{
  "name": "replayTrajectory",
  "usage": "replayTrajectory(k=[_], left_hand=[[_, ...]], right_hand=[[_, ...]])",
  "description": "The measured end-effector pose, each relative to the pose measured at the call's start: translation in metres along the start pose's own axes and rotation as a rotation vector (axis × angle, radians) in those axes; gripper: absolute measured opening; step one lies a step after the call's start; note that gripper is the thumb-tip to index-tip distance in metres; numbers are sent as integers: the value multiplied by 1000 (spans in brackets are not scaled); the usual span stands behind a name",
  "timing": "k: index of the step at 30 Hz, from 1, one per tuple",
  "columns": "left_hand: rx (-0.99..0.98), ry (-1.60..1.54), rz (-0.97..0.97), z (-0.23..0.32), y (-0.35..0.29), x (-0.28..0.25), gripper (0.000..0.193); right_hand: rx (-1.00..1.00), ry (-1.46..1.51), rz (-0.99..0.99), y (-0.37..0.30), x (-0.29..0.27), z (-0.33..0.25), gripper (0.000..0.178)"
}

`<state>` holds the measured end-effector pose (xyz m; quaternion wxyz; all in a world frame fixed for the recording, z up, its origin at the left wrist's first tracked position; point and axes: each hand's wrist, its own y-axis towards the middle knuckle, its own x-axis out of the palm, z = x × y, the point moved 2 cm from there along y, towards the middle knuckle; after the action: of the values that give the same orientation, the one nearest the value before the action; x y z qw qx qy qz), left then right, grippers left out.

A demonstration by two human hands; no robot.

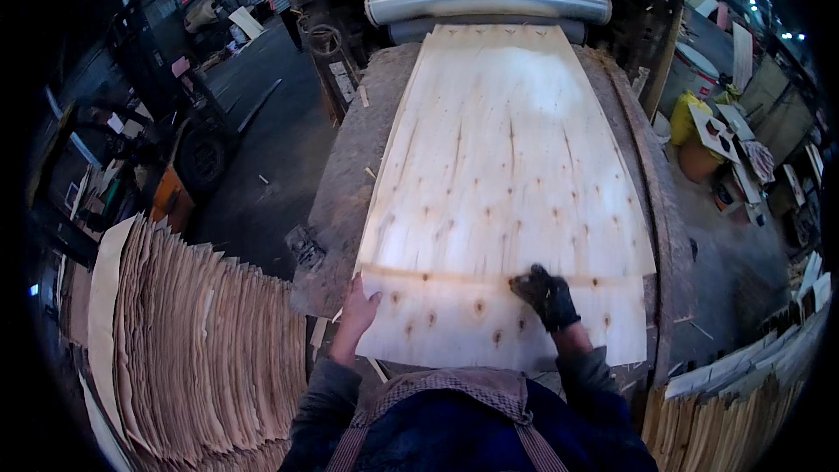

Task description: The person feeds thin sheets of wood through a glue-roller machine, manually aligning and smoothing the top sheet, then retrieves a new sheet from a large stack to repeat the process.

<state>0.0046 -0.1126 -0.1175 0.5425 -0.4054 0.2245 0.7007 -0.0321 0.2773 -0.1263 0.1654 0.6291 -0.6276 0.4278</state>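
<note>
A long, pale wood veneer sheet (pixel 489 183) with knots and dark streaks lies lengthwise in front of me. A seam-like band runs across it near my hands, with a shorter stretch of veneer (pixel 454 323) on my side. My bare left hand (pixel 355 310) is at the left edge by this band, its thumb apart from the other fingers. On the band, right of the middle, rests my right hand (pixel 546 297) in a dark glove. Its fingers are bent together, and whatever may be under them is hidden.
Beyond the sheet's far end stands a shiny metal roller (pixel 489 0). The sheet lies on a worn bed (pixel 350 183). Tall veneer stacks stand at left (pixel 192 341) and lower right (pixel 743 402). A vehicle with a black wheel (pixel 203 156) is at left.
</note>
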Motion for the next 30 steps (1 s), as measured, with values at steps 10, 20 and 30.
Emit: replayTrajectory(k=[10, 20, 30], left_hand=[[143, 17, 70, -4, -3, -6, 66], [192, -380, -63, 50, -18, -56, 63], [248, -962, -291, 85, -23, -95, 60]], right_hand=[[-19, 129, -133, 75, 23, -6, 40], [436, 21, -269, -90, 13, 58, 46], [354, -163, 61, -169, -28, 63, 34]])
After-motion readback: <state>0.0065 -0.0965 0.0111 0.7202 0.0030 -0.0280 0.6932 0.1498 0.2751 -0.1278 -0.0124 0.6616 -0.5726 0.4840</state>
